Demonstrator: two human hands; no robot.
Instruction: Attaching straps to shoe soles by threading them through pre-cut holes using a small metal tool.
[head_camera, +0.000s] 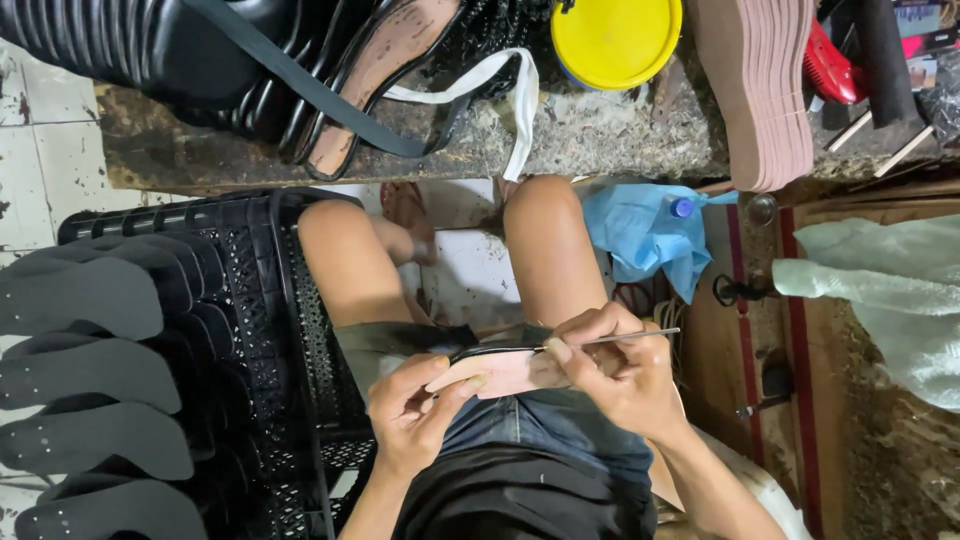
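Note:
My left hand (412, 408) holds a pinkish-tan shoe insole (490, 372) with a black strap edge, resting over my lap. My right hand (612, 368) grips the insole's other end and pinches a thin metal tool (632, 336) that points right. Both hands sit above my knees, close together and touching the insole.
A black plastic crate (300, 330) at my left carries a row of dark sandal soles (90, 380). On the worn bench (600, 135) ahead lie black soles and straps (300, 90), a yellow lid (615, 38), a stack of tan insoles (775, 90). A blue bag (645, 235) lies by my knee.

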